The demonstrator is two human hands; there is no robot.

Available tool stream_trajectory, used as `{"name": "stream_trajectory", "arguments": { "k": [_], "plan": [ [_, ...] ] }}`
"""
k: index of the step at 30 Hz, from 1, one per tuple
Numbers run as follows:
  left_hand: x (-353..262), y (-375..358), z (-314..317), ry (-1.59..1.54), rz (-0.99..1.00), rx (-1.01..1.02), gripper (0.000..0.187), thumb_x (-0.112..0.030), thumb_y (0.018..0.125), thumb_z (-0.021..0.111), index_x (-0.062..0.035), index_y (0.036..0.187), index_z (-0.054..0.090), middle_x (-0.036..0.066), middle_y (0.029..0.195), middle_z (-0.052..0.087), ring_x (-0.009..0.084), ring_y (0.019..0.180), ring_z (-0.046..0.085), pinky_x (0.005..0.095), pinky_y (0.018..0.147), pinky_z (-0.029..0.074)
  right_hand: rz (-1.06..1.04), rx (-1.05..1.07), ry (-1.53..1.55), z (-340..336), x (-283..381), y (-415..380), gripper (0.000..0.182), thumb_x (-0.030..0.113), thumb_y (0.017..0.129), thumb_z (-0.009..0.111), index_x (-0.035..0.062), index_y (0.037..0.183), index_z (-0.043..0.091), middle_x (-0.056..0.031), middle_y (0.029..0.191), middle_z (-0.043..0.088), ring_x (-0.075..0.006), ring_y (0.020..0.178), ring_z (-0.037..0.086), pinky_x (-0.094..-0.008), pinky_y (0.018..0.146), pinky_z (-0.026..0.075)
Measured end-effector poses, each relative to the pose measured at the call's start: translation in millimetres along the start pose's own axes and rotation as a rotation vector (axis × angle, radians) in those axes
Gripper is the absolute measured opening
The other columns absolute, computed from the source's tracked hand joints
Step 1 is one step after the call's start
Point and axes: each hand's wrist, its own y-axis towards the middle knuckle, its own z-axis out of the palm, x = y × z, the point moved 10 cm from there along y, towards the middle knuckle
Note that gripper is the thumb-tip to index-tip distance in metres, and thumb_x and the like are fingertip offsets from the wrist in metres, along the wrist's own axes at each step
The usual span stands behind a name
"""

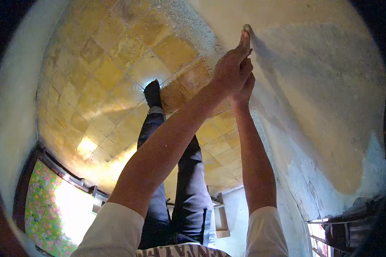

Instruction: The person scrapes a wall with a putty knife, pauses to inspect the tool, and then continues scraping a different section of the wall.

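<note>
Both my arms reach out to the plastered wall (321, 85). My left hand (232, 66) lies in front, fingers closed and stretched along a thin grey tool (246, 28) whose tip touches the wall at the edge of a darker, damp-looking grey patch (313, 55). My right hand (244, 92) sits just behind and under the left, pressed against it and mostly hidden; its grip does not show. Both sleeves are white and short.
My legs in dark jeans (182, 184) and a black shoe (152, 94) stand on a yellow tiled floor (111, 77). A floral curtain (40, 205) hangs at a bright opening at lower left. A wooden stool (221, 216) and a metal frame (330, 231) stand close to the wall.
</note>
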Motion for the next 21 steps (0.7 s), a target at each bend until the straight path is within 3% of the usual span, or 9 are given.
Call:
{"name": "stream_trajectory", "arguments": {
  "k": [1, 4, 7, 10, 13, 17, 19, 21],
  "plan": [
    [-1.2, 0.4, -6.7, 0.015, -0.012, -0.026, 0.077, 0.001, 0.084, 0.051, -0.0156, 0.152, 0.018, 0.025, 0.134, 0.051, 0.0358, 0.118, 0.056, 0.0383, 0.098, 0.045, 0.002, -0.004, -0.095, 2.0, 6.1, -2.6, 0.021, 0.012, 0.098, 0.051, 0.0033, 0.117, 0.054, -0.0025, 0.108, 0.059, -0.0113, 0.096, 0.055, -0.0286, 0.082, 0.047],
    [-18.5, -13.5, -0.5, 0.045, 0.173, 0.043, 0.080, -0.003, 0.080, 0.055, -0.0098, 0.151, 0.019, 0.022, 0.129, 0.055, 0.0391, 0.099, 0.062, 0.0437, 0.091, 0.048, -0.024, -0.063, -0.193, -5.9, 17.3, -19.2, 0.023, 0.013, 0.097, 0.053, 0.0030, 0.117, 0.054, -0.0026, 0.108, 0.059, -0.0118, 0.096, 0.054, -0.0283, 0.082, 0.046],
    [-7.1, -9.7, 6.7, 0.001, -0.032, 0.081, 0.080, -0.005, 0.080, 0.055, -0.0092, 0.151, 0.018, 0.022, 0.133, 0.052, 0.0380, 0.102, 0.061, 0.0436, 0.092, 0.048, -0.018, -0.018, -0.267, -9.8, 12.2, -18.7, 0.024, 0.014, 0.096, 0.055, 0.0028, 0.117, 0.054, -0.0024, 0.107, 0.059, -0.0120, 0.096, 0.054, -0.0280, 0.082, 0.045],
    [-13.5, -7.4, -5.1, 0.081, 0.167, -0.042, 0.079, -0.005, 0.081, 0.055, -0.0090, 0.151, 0.018, 0.021, 0.135, 0.050, 0.0375, 0.104, 0.061, 0.0439, 0.092, 0.048, 0.004, -0.016, -0.207, -3.9, 10.8, -15.1, 0.022, 0.015, 0.096, 0.054, 0.0027, 0.114, 0.054, -0.0021, 0.105, 0.059, -0.0122, 0.095, 0.054, -0.0286, 0.082, 0.045],
    [-12.6, -17.7, 7.8, -0.022, 0.110, 0.096, 0.079, -0.005, 0.081, 0.055, -0.0097, 0.151, 0.019, 0.021, 0.134, 0.051, 0.0371, 0.105, 0.061, 0.0438, 0.093, 0.048, -0.003, -0.036, -0.156, -8.5, 17.6, -13.4, 0.019, 0.015, 0.096, 0.054, 0.0027, 0.111, 0.054, -0.0027, 0.105, 0.059, -0.0133, 0.095, 0.055, -0.0296, 0.081, 0.045],
    [-16.8, -8.5, 2.3, -0.076, 0.083, -0.012, 0.077, -0.005, 0.082, 0.055, -0.0118, 0.151, 0.021, 0.020, 0.134, 0.052, 0.0351, 0.108, 0.061, 0.0416, 0.092, 0.049, -0.042, -0.010, -0.147, -17.1, 18.5, -10.5, 0.016, 0.014, 0.096, 0.054, 0.0030, 0.108, 0.054, -0.0040, 0.105, 0.061, -0.0154, 0.094, 0.057, -0.0310, 0.078, 0.047],
    [-17.8, -7.0, -7.5, -0.047, 0.029, 0.011, 0.073, -0.003, 0.086, 0.053, -0.0144, 0.151, 0.023, 0.022, 0.132, 0.054, 0.0324, 0.110, 0.062, 0.0370, 0.091, 0.049, -0.077, -0.018, -0.428, -11.1, 34.7, -16.4, 0.018, 0.014, 0.095, 0.055, 0.0033, 0.109, 0.054, -0.0038, 0.106, 0.060, -0.0156, 0.093, 0.058, -0.0312, 0.078, 0.047],
    [-27.7, -17.0, -0.2, -0.035, 0.082, 0.053, 0.074, -0.003, 0.085, 0.055, -0.0144, 0.151, 0.023, 0.022, 0.129, 0.056, 0.0326, 0.109, 0.063, 0.0364, 0.090, 0.050, -0.004, -0.047, -0.412, -17.2, 38.5, -24.5, 0.020, 0.015, 0.094, 0.057, 0.0032, 0.111, 0.054, -0.0035, 0.107, 0.060, -0.0156, 0.093, 0.057, -0.0314, 0.078, 0.048]
  ]
}}
